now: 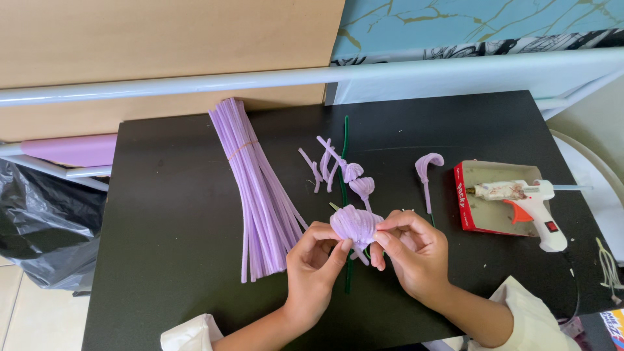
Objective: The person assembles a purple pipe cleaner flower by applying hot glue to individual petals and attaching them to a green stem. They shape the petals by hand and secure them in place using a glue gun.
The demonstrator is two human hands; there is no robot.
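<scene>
Both hands pinch a lilac pipe-cleaner flower head.

The left hand [315, 260] and right hand [411, 250] close fingertips on the fuzzy lilac bloom [355, 224] above the black table [169, 214], seemingly shaping petals; its green wire stem [345, 156] is partly hidden. The petals need gentle, even bending. A bundle of lilac pipe cleaners [257, 188] lies left, and a white glue gun [526, 201] lies right.

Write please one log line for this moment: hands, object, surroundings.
left hand: pinching purple pipe-cleaner flower | right hand: pinching same flower | pipe-cleaner bundle: left of hands | glue gun: on red box, right
</scene>
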